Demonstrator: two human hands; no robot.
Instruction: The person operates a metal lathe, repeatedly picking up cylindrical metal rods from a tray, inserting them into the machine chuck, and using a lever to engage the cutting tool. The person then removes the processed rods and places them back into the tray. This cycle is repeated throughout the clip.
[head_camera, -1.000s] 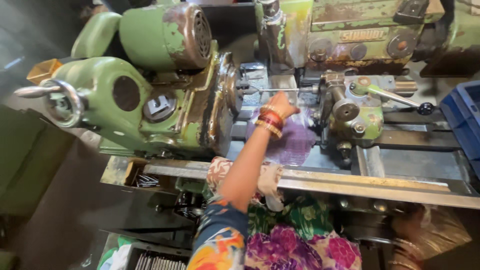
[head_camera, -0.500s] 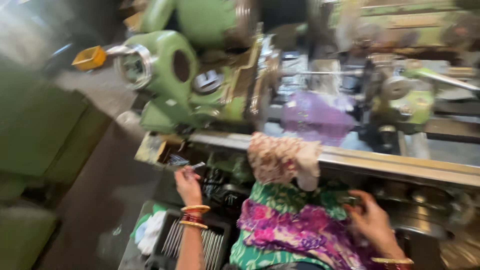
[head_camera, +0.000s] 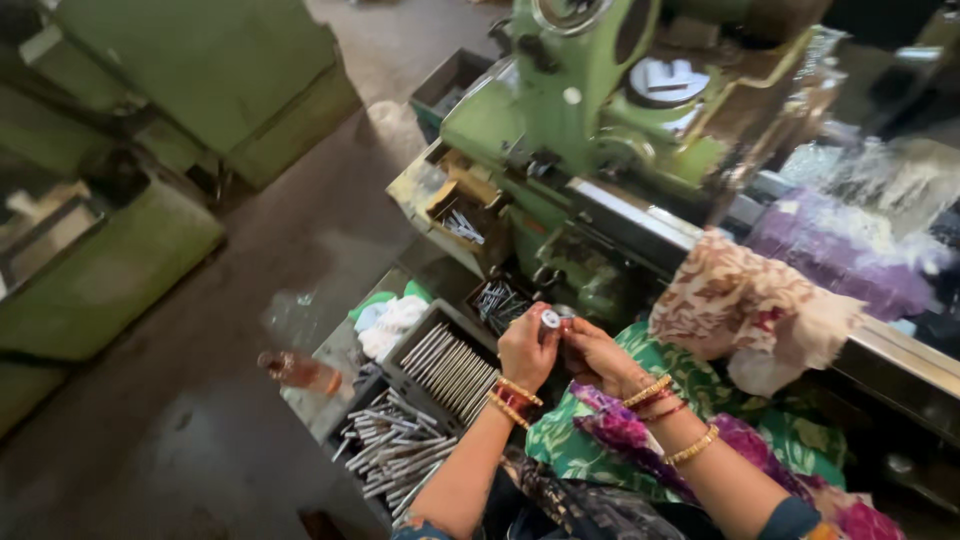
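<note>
My left hand (head_camera: 526, 348) and my right hand (head_camera: 598, 354) meet in front of my lap, low beside the green lathe (head_camera: 600, 120). Between their fingers they hold a small round silvery metal part (head_camera: 550, 319), its flat end facing up. Both wrists wear bangles. Just below my left hand a crate (head_camera: 437, 368) holds several long metal rods laid side by side. More short rods (head_camera: 390, 450) lie heaped in a tray nearer to me.
A patterned cloth (head_camera: 757, 300) hangs over the lathe's front rail, with a purple cloth (head_camera: 840, 255) on the bed behind. A clear bottle (head_camera: 298, 368) lies by the crates. Green machine housings (head_camera: 100, 260) stand across a bare concrete floor at left.
My left hand left the lathe chuck, dropped to the rod crates, then rose to meet my right hand on the small metal part. The view swung down and left.
</note>
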